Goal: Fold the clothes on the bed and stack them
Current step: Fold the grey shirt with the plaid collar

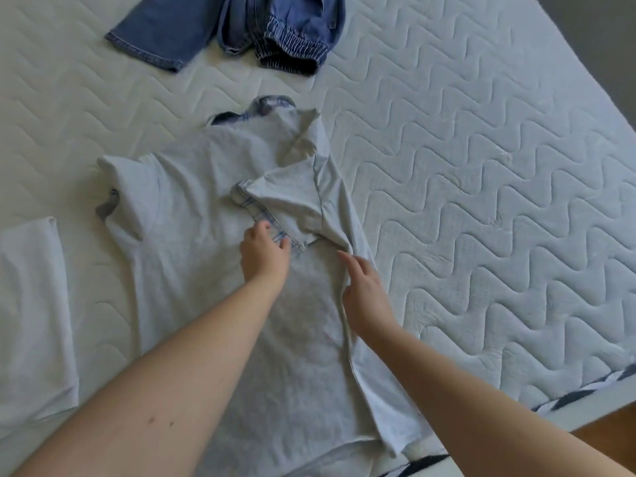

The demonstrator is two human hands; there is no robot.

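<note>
A white quilted mattress [481, 166] with a wavy stitched pattern fills the view as the bed. Nearest, a light grey short-sleeved T-shirt [192, 235] lies spread flat on it, its right side and sleeve folded in over the chest. On that shirt, the left hand [263, 256] rests with fingers loosely curved, fingertips touching the folded sleeve's hem, gripping nothing. The right hand [364, 292] lies relaxed and open along the folded edge. Left of the shirt sits a folded white garment [31, 304]. Beyond the shirt lie crumpled blue denim jeans [234, 25].
</note>
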